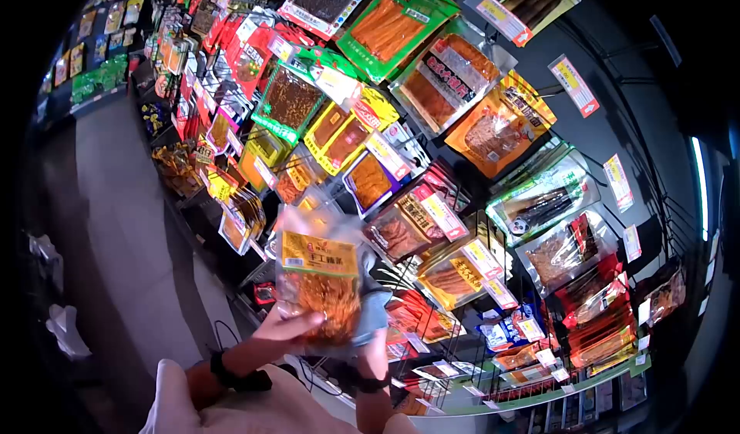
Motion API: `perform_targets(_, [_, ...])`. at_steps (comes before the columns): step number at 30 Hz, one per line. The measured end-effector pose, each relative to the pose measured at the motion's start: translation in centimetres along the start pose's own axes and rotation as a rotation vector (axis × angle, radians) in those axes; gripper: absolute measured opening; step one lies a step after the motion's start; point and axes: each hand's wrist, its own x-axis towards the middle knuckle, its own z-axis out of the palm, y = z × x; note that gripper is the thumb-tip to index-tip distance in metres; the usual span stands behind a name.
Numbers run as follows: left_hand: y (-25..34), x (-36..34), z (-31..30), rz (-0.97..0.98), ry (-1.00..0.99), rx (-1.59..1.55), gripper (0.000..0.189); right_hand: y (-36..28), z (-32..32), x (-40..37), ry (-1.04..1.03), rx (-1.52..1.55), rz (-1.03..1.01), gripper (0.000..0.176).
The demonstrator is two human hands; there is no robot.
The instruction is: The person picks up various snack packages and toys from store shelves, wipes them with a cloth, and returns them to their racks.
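Observation:
A clear packet of orange-brown snack strips (322, 291) with a yellow label is in front of me, upright and slightly tilted. My left hand (289, 328) grips its lower left corner, the thumb lying across the front. Behind the packet's right side shows a pale blue, cloth-like thing (375, 311). My right hand (375, 348) comes up under it and seems to hold it; the packet and the blue thing hide its fingers. Both wrists wear dark bands. The packet's top is blurred against other bags hanging behind it.
A rack of hanging snack packets fills the middle and right, with price tags (576, 85) on protruding hooks. A green-edged packet (397, 25) hangs at the top. A grey floor aisle (139, 226) runs along the left. White plastic bags (68, 330) lie at the far left.

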Motion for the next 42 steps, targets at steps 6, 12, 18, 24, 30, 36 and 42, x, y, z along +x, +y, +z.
perform_targets(6, [-2.3, 2.7, -3.9, -0.128, -0.2, -0.034, 0.043, 4.4, -3.5, -0.7, -0.072, -0.122, -0.019, 0.04])
perform_targets(12, [-0.6, 2.2, -3.5, 0.052, -0.034, 0.163, 0.049, 5.8, -3.3, -1.2, -0.055, -0.115, 0.117, 0.039])
perform_targets(18, [-0.5, 1.9, -4.3, 0.072, 0.0, 0.281, 0.038, 3.3, -4.6, -1.1, 0.159, -0.307, 0.017, 0.039])
perform_targets(24, [-1.0, 1.6, -4.1, 0.086, 0.102, 0.594, 0.032, -7.3, -4.9, -0.5, 0.747, -1.886, -0.11, 0.039])
perform_targets(30, [-5.6, 3.1, -4.6, 0.316, 0.091, 0.578, 0.025, 3.8, -2.9, -5.1, 0.06, -0.804, -0.216, 0.041])
perform_targets(36, [-4.4, 2.0, -2.4, 0.508, 0.068, 0.989, 0.018, 6.2, -2.8, -3.0, -0.16, -0.635, -0.157, 0.043])
perform_targets(42, [-8.4, 4.4, -6.0, 0.181, 0.116, 0.051, 0.023, 4.8, 0.1, -3.5, -0.352, -1.227, -0.455, 0.05])
